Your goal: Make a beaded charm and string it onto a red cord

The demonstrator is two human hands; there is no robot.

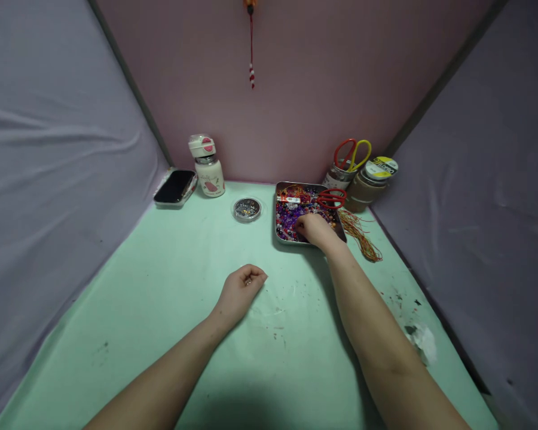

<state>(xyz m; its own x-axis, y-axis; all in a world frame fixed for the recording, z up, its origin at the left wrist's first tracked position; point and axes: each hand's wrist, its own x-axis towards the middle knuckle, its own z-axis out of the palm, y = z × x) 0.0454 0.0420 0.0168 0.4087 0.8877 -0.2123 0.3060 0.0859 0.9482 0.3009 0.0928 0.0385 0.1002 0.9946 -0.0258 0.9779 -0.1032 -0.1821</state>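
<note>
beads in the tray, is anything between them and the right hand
Nothing visible: the right hand is down at the beads. The red-handled scissors lie farther back, at the right of the tray.

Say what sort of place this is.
Probably a craft table for beadwork: the right hand reaches into a tray of beads, and a bundle of cord lies beside the tray.

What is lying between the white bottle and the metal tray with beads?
A small round container lies between the white bottle and the tray, in the head view.
</note>
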